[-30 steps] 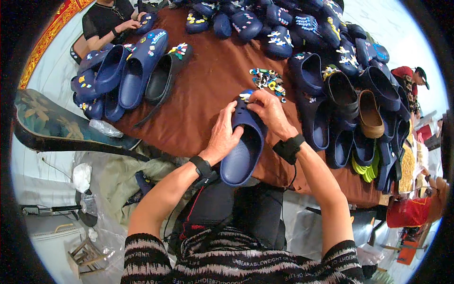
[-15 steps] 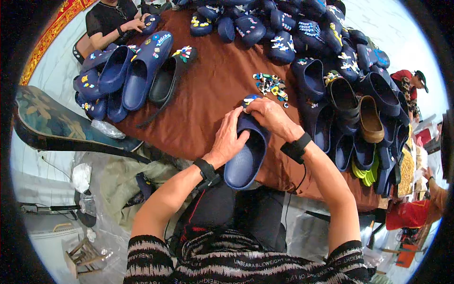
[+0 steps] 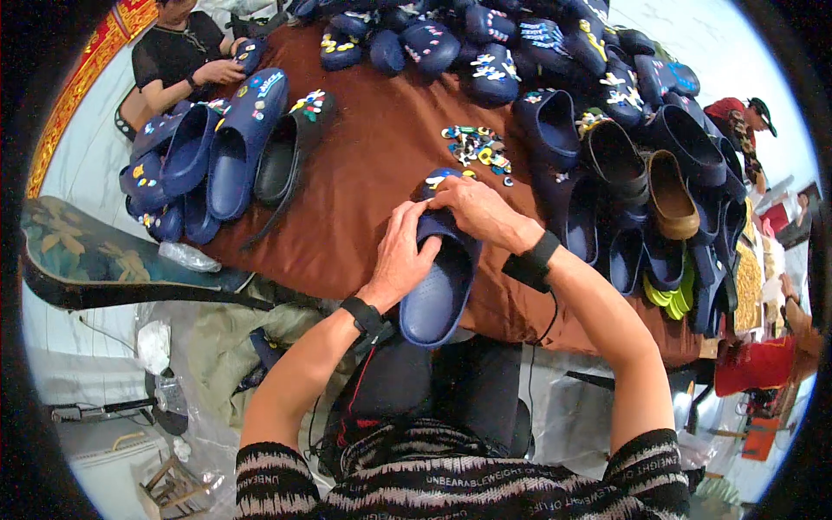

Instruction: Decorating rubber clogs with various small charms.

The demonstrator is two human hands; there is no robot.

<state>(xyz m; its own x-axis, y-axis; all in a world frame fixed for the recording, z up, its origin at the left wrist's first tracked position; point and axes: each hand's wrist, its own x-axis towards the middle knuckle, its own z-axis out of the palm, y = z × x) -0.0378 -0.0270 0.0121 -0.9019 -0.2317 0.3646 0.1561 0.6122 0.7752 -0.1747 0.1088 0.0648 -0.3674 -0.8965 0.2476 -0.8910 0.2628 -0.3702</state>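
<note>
A dark blue clog [image 3: 433, 299] rests at the table's near edge with its toe pointing away from me. My left hand [image 3: 400, 256] is closed round its left side, the thumb over the opening. Over the toe, my right hand [image 3: 481, 212] is closed, its fingertips bunched against the upper; whatever they pinch is hidden. A yellow and white shoe charm [image 3: 440, 179] shows on the toe just beyond those fingertips. Beyond the clog lies a small heap of colourful shoe charms [image 3: 477, 149].
Several blue clogs and a black clog [image 3: 279, 160] stand at the left on the brown tablecloth [image 3: 364, 173]. Many decorated clogs [image 3: 494, 74] are heaped at the back and right, near a brown clog [image 3: 672, 198]. A person [image 3: 186, 61] handles a clog at far left.
The table and everything on it have shifted slightly leftward in view. Both my hands stay on the clog; the right fingers have moved slightly nearer me, showing more of the toe charm.
</note>
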